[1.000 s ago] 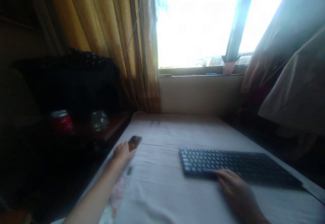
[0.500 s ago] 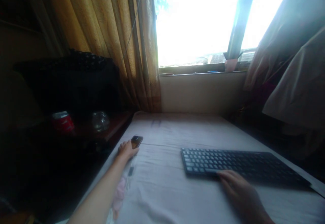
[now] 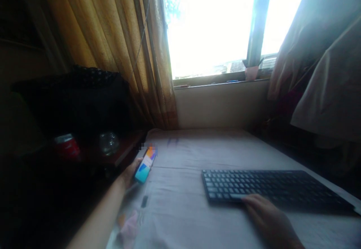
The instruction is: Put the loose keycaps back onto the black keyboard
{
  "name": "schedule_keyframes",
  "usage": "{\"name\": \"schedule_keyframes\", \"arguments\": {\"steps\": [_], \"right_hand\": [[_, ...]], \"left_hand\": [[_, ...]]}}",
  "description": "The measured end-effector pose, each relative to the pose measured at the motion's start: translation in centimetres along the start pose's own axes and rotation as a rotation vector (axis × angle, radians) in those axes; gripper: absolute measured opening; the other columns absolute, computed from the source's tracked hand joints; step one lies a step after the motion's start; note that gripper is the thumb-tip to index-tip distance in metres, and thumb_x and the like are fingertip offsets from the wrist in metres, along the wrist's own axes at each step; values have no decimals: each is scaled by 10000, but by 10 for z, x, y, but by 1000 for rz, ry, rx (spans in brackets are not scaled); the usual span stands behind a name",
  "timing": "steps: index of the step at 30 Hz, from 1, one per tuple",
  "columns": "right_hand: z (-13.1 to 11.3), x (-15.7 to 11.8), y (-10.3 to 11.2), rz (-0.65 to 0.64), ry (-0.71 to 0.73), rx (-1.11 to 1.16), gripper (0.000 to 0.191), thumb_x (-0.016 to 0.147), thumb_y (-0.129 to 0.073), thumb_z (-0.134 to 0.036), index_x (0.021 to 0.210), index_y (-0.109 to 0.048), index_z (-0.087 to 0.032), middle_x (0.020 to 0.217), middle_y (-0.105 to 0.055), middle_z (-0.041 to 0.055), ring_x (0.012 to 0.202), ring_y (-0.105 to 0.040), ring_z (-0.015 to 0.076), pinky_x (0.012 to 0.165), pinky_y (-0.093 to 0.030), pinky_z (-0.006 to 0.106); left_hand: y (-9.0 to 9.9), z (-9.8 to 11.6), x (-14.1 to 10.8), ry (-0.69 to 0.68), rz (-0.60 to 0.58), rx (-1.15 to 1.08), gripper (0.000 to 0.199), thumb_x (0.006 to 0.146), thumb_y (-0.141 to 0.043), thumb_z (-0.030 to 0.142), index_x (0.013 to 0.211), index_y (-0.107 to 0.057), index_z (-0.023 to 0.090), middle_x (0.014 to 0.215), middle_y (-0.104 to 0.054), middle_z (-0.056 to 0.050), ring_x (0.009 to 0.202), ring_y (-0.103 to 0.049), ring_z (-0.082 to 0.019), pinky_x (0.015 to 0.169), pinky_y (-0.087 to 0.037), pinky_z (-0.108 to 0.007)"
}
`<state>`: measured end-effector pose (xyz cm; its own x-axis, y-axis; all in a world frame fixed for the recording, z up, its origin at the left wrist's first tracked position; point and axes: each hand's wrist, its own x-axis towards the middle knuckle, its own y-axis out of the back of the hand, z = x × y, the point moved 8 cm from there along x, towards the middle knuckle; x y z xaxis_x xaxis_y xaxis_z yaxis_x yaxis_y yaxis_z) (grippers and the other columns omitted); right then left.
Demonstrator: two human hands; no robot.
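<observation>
Smartphone (image 3: pixel 145 166) is in the left hand (image 3: pixel 131 173), which is closed on it from the left, some of the fingers hidden behind it. It is at the left side of the desk (image 3: pixel 180 207), tilted with its lit screen facing the camera; orange, white, blue and teal show on the screen, and the top end is pixelated. Whether it touches the cloth covering the desk, I cannot tell.

Well apart from it, on the right half of the desk, lies a black computer keyboard (image 3: pixel 270 187). The right hand (image 3: pixel 265 213) is at its near edge, fingers close together with their tips by the space bar; blur and shadow make it impossible to tell whether they grip or merely rest there. Near the left forearm, a pink item (image 3: pixel 129 224) lies at the desk's left edge, too blurred to identify.

Left of the desk, a red can (image 3: pixel 68 147) and a clear glass jar (image 3: pixel 108 143) stand on a dark brown wooden surface (image 3: pixel 125 152). Behind hangs a golden curtain (image 3: pixel 107 27), beside a bright window (image 3: pixel 208 27) with a pink pot (image 3: pixel 251 73) on its sill.
</observation>
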<state>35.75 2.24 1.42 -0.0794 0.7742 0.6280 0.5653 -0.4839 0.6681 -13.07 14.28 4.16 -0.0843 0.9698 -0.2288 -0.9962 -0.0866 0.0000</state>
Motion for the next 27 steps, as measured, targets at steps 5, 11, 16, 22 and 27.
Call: {"name": "schedule_keyframes", "arguments": {"steps": [5, 11, 16, 22, 27], "right_hand": [[-1, -1, -2, 11, 16, 16, 247, 842, -526, -343, 867, -759, -264, 916, -764, 61, 804, -742, 205, 729, -616, 288], [-1, 1, 0, -32, -28, 46, 251, 843, -524, -339, 876, -762, -268, 926, -763, 65, 809, -740, 214, 733, -615, 303], [-12, 3, 9, -9, -50, 42, 258, 848, -509, -308, 864, -760, -249, 932, -761, 80, 846, -731, 223, 771, -605, 331], [-15, 4, 18, 91, -46, -25, 274, 855, -479, -261, 865, -752, -236, 885, -749, 74, 836, -717, 211, 779, -589, 327], [-12, 3, 17, 118, -47, -93, 291, 865, -465, -241, 905, -753, -229, 933, -749, 83, 884, -699, 219, 822, -571, 347]], "left_hand": [[-8, 0, -1, 28, -47, 90, 387, 916, -612, 391, 1238, -560, 181, 1247, -597, -92, 1050, -623, -232, 876, -549, -454], [3, 0, 10, 24, 74, 402, 383, 915, -612, 395, 1230, -567, 182, 1246, -598, -86, 1052, -622, -238, 877, -549, -453], [5, 9, 27, -53, 238, 761, 379, 913, -615, 390, 1232, -567, 191, 1258, -593, -85, 1068, -617, -241, 886, -545, -452], [-5, 2, 28, -80, 327, 1151, 385, 913, -616, 388, 1239, -561, 192, 1259, -591, -91, 1067, -617, -236, 886, -544, -455], [-10, -1, 24, -99, 345, 1349, 383, 913, -615, 393, 1236, -564, 193, 1258, -593, -90, 1067, -617, -236, 889, -544, -456]]}}
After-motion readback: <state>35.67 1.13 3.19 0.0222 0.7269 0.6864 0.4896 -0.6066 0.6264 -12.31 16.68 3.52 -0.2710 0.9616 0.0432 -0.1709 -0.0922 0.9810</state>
